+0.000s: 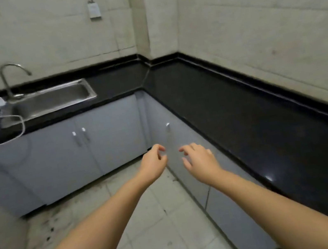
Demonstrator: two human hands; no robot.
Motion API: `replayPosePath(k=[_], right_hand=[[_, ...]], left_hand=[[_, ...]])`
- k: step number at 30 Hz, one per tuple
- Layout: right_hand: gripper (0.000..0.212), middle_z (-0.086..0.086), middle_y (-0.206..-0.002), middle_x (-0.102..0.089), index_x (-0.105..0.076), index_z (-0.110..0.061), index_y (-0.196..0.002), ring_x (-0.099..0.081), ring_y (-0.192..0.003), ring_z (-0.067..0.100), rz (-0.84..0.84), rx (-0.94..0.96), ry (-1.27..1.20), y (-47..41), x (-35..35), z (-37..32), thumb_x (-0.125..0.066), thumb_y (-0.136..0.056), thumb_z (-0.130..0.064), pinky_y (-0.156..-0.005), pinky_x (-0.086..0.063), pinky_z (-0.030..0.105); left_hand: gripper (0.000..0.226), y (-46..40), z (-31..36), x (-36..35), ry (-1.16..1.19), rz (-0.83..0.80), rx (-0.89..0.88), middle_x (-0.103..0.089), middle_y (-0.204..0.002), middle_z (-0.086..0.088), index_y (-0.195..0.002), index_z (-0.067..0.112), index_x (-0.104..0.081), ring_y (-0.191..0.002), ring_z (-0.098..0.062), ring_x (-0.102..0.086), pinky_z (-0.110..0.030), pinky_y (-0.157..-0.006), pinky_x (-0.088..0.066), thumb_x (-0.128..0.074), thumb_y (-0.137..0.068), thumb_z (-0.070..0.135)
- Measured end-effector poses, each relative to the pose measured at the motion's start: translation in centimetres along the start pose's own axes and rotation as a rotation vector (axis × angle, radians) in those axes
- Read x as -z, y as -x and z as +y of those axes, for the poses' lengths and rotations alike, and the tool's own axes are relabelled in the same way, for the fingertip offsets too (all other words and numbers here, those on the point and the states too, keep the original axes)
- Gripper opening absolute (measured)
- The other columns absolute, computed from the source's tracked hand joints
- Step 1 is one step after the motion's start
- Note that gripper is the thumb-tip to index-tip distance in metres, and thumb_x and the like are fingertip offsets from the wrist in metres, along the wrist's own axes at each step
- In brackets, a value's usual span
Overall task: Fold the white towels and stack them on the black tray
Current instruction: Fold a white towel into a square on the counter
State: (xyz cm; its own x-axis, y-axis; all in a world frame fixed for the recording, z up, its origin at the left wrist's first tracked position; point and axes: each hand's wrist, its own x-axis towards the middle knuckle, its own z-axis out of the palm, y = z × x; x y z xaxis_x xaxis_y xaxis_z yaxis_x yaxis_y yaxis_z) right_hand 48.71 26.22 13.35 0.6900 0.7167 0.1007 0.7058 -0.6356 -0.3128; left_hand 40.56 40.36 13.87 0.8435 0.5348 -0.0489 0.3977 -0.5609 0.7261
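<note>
Left hand (154, 163): empty, fingers loosely curled
Right hand (199, 159): empty, fingers loosely spread
Sink (50, 101): steel, nothing visible inside
Tabletop (230, 100): black

A black counter (230, 100) is seen bending round the corner of the room. A metal sink (50, 101) is set into it on the left, with a curved tap (10, 78) behind it. A white cord (1, 131) is looped just beside the sink. Grey cupboards (72, 150) are seen below, and a tiled floor (153, 224) under them.
</note>
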Motion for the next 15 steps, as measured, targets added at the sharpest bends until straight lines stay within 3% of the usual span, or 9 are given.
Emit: replayPosePath(k=[5, 15], right_hand=[[0.036, 0.004, -0.126, -0.051, -0.046, -0.021, -0.13, -0.046, -0.121, 0.025, -0.123, 0.096, 0.002, -8.1, -6.1, -10.4, -0.042, -0.095, -0.026, -0.094, -0.037, 0.037], [0.034, 0.005, -0.13, -0.049, -0.047, -0.019, -0.129, -0.046, -0.122, 0.026, -0.361, 0.352, 0.054, -22.6, -15.0, -22.4, -0.04, -0.097, -0.028, -0.097, -0.035, 0.039]], left_hand=[[0.03, -1.5, -11.6, 10.4, -0.18, 0.052, 0.159, -0.063, -0.115, -0.014, -0.121, 0.01, -0.052, -0.108, -0.03, -0.056, -0.033, -0.088, -0.044, -0.047, -0.093, 0.017], [0.028, -7.3, -25.2, 19.4, -0.205, 0.164, 0.413, -0.062, -0.112, -0.014, -0.119, 0.01, -0.052, -0.105, -0.03, -0.056, -0.034, -0.084, -0.044, -0.046, -0.093, 0.019]])
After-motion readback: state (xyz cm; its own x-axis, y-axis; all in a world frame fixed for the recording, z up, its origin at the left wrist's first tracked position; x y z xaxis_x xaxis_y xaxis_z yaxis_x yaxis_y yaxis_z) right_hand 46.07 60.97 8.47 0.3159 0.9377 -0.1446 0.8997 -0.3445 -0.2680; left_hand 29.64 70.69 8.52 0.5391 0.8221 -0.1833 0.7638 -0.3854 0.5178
